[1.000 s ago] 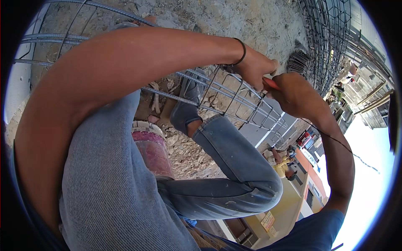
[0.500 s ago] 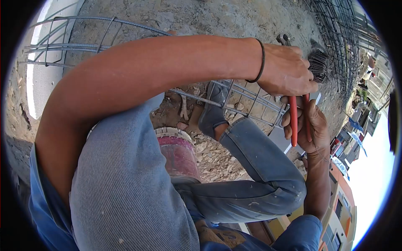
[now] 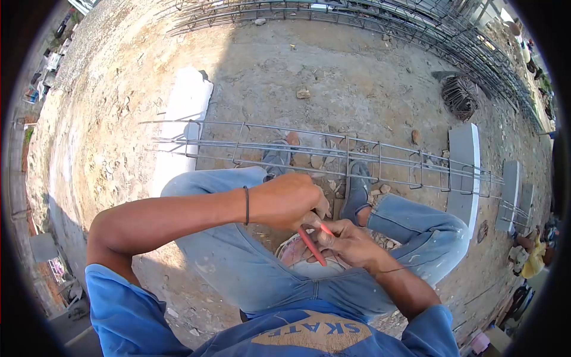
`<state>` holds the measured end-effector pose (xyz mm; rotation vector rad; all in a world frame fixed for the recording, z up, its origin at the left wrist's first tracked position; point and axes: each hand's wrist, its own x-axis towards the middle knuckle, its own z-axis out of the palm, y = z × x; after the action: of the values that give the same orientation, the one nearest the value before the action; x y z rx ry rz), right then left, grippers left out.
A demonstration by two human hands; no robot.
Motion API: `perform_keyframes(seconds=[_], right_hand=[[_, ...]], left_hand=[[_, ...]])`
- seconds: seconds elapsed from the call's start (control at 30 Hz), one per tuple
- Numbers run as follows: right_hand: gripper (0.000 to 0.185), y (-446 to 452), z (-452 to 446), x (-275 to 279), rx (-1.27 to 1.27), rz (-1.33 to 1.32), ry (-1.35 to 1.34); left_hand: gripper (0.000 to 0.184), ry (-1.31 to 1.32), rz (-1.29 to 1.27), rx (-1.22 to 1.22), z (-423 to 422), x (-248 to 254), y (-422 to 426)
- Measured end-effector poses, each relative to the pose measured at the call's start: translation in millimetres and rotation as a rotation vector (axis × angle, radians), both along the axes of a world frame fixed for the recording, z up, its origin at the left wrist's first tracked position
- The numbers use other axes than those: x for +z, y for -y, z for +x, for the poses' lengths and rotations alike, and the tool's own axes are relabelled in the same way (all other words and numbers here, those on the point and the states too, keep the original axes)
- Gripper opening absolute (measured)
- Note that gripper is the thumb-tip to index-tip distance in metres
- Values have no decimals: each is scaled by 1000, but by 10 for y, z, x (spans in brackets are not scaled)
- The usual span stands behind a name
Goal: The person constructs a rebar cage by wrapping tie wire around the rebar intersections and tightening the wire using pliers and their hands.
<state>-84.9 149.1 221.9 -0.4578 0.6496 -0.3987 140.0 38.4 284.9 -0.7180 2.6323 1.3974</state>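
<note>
Red-handled pliers [image 3: 311, 246] are between my two hands, above my lap, with their jaws hidden. My left hand [image 3: 291, 201], a dark band on its wrist, is closed round the upper end of the pliers. From the right, my right hand [image 3: 351, 243] has its thumb and bent fingers at the red handles. Beyond the hands, a long rebar cage [image 3: 369, 156] of bars and square stirrups runs across, over my shoes. A pinkish bucket [image 3: 291, 253] stands between my legs, partly hidden by the hands.
A white block [image 3: 189, 98] lies under the cage's left end and a grey block [image 3: 463, 149] under its right. Stacked rebar cages [image 3: 380, 21] run along the top. A wire bundle [image 3: 460, 98] lies upper right. At the far right is a person in yellow [image 3: 535, 259].
The view has tilted down and levelled, showing my lap and the whole cage. Both hands have come in close above my lap, and the pliers have moved with them.
</note>
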Motion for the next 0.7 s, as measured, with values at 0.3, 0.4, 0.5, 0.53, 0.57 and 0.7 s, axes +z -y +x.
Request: perform_keyframes(seconds=[0.3,0.4,0.5,0.53,0.57,0.7], right_hand=[[62,-634,-63,-424,444,-10,69],[77,-594,-71,-329,440,19,114],[89,-509,-84,-233,448,-84,199],[91,-478,-71,-219,460,-95,215],[91,-478,-74,-228,446,-94,205],[94,-574,-126,-462,403,-107,248]], left_hand=[[13,-238,-100,356,224,-459,-1476],[13,-241,-214,452,210,-509,-1588],[11,-280,-212,528,216,-463,-1526],[11,-288,-211,517,212,-485,-1502],[10,-313,-218,544,209,-515,-1478],[6,-265,26,609,141,-491,-1535]])
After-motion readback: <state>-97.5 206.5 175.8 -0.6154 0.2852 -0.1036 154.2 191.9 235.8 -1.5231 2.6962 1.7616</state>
